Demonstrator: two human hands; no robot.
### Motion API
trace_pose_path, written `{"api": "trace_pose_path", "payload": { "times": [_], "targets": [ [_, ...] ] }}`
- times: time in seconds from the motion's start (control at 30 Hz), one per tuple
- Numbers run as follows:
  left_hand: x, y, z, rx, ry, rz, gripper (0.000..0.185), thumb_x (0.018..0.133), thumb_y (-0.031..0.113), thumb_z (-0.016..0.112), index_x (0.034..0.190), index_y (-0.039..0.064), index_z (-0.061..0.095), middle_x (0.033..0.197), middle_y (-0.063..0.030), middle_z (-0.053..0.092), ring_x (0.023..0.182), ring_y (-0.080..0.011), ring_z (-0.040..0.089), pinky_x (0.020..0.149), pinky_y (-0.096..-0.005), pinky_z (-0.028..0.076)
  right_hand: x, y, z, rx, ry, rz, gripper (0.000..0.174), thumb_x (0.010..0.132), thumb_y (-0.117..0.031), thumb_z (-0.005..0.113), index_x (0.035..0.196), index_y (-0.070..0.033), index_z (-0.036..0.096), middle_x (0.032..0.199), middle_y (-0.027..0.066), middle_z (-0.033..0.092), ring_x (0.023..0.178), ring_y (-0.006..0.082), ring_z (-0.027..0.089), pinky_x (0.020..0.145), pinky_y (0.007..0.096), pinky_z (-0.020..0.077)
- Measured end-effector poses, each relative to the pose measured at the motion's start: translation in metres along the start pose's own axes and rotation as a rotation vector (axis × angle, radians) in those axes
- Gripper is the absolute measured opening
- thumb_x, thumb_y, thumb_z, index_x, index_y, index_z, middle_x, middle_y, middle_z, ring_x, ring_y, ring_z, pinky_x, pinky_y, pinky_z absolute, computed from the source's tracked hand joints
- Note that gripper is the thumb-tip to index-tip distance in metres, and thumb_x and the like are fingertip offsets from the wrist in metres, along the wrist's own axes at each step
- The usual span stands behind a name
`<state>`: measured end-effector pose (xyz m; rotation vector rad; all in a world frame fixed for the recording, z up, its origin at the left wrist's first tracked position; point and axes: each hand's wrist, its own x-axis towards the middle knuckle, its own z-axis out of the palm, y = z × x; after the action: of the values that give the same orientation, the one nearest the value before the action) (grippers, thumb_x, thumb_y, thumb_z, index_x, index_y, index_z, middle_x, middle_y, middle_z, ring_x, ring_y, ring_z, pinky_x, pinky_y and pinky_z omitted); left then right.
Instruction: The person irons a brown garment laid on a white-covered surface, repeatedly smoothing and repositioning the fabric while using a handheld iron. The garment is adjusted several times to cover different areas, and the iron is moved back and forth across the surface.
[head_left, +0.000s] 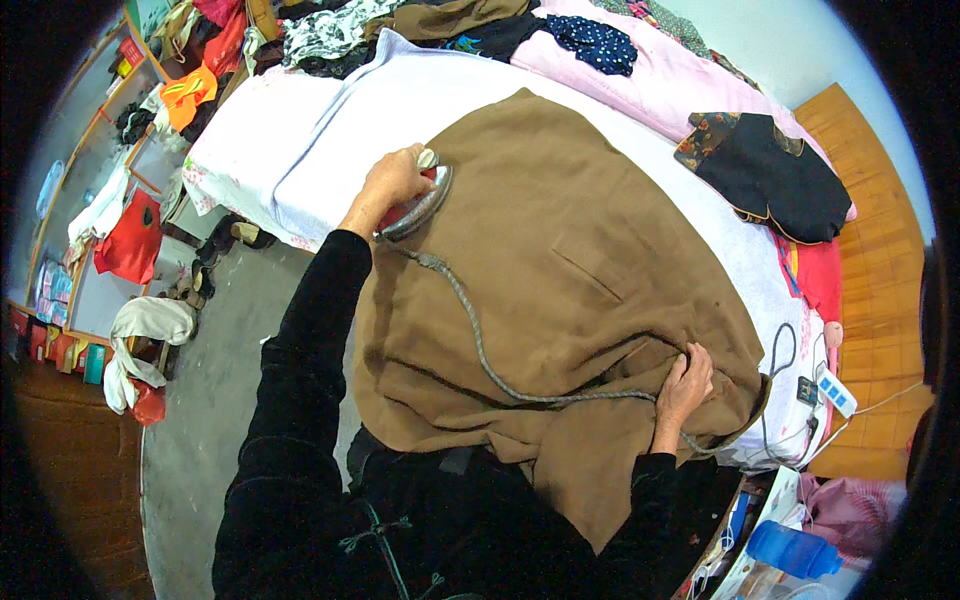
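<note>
A brown woollen-looking garment (525, 225) lies spread over the white-covered bed, its near part rumpled and hanging over the edge towards me. My left hand (397, 180) grips the handle of an electric iron (426, 210) with a metal body and red parts, at the garment's left edge. From the iron a braided cord (480, 337) runs across the cloth and passes by my right hand. My right hand (686, 382) rests on the rumpled cloth at the lower right, fingers curled; whether it pinches the fabric or the cord I cannot tell.
Piled clothes (330, 34) lie along the bed's far side, a black garment (780, 172) at the right. A white power strip (836, 391) with cables sits at the bed's right edge. A blue bottle (793, 549) is at the lower right. Shelves, shoes (251, 234) and a draped white cloth (154, 321) stand left.
</note>
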<state>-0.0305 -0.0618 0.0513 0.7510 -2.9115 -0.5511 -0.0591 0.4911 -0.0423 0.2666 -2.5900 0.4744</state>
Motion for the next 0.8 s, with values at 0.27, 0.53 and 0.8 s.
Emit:
{"api": "trace_pose_path", "payload": {
  "times": [0.27, 0.53, 0.8],
  "targets": [
    [-0.022, 0.057, 0.015, -0.102, -0.122, 0.224, 0.049, 0.073, 0.036, 0.080, 0.112, 0.012, 0.064, 0.107, -0.0176, 0.070, 0.100, -0.0347, 0.067, 0.085, -0.0443, 0.052, 0.002, -0.002, 0.000, -0.015, -0.007, 0.009, 0.026, 0.098, -0.017, 0.053, 0.121, -0.007, 0.060, 0.133, 0.0108, 0.058, 0.127, 0.0305, 0.050, 0.101, 0.0475, 0.0351],
    [-0.028, 0.164, 0.046, -0.494, -0.118, 0.362, 0.047, 0.078, 0.037, 0.073, 0.117, 0.011, 0.065, 0.110, -0.0176, 0.070, 0.104, -0.0356, 0.066, 0.088, -0.0446, 0.053, 0.017, -0.043, -0.024, 0.024, 0.070, -0.078, 0.033, 0.092, -0.014, 0.063, 0.123, -0.004, 0.060, 0.128, 0.0138, 0.059, 0.120, 0.0298, 0.055, 0.099, 0.0454, 0.0405],
    [-0.036, 0.203, 0.068, -0.478, -0.285, 0.572, 0.051, 0.086, 0.030, 0.060, 0.134, 0.011, 0.057, 0.114, -0.0208, 0.069, 0.104, -0.0401, 0.066, 0.091, -0.0481, 0.051, 0.070, -0.166, 0.008, 0.972, -0.520, 0.383, 0.050, 0.097, -0.029, 0.062, 0.136, 0.001, 0.050, 0.117, 0.0102, 0.062, 0.095, 0.0168, 0.064, 0.080, 0.0295, 0.0510]
  ]
}}
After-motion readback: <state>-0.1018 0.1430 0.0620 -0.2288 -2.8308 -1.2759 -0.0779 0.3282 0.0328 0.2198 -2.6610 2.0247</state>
